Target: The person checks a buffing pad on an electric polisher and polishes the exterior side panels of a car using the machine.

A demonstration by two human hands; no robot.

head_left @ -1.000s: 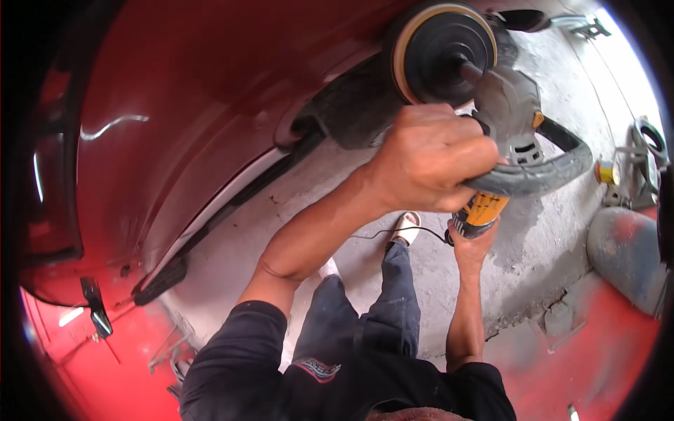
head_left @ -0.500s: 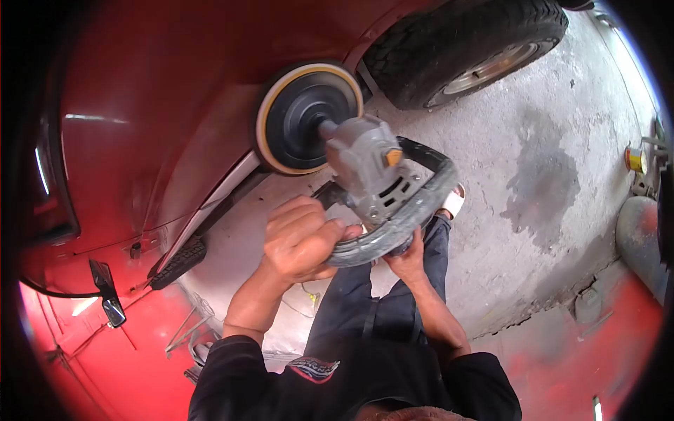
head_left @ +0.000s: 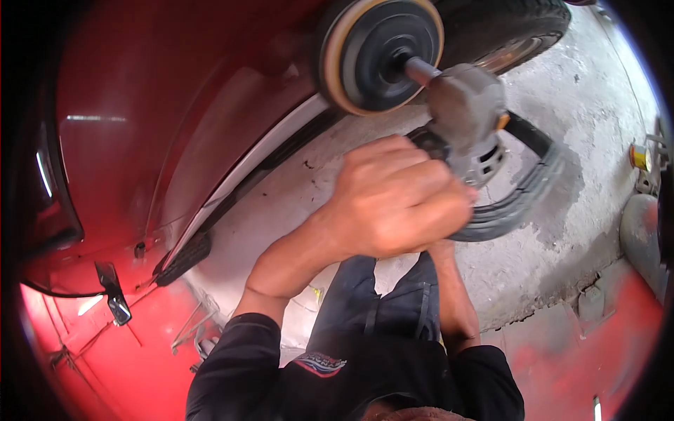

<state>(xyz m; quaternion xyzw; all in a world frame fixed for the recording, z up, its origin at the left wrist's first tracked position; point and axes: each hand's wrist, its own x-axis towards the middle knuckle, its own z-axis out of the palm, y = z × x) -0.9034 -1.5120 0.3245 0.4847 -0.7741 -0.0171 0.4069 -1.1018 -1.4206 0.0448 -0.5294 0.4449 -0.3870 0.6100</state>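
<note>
A grey electric polisher (head_left: 463,105) with a round, yellow-edged pad (head_left: 382,56) is up against the dark red car body, near the wheel. Whether the pad's face presses on the paint is hidden. My left hand (head_left: 400,200) is closed around the polisher's black hoop handle (head_left: 502,224), at its near left side. Behind and below it, my right hand (head_left: 441,248) is mostly covered; it is at the rear of the polisher, where the earlier frame shows it gripping. Its fingers do not show now.
The red car panel (head_left: 189,84) fills the left, with a pale sill strip (head_left: 267,144) along its lower edge. A tyre (head_left: 519,24) stands at the top. A side mirror (head_left: 112,295) juts out lower left. On the concrete floor (head_left: 512,281), a yellow can (head_left: 639,158) is far right.
The polisher and both hands have moved up and to the right, towards the wheel. My left hand now covers most of the right one. The pad has shifted along the panel.
</note>
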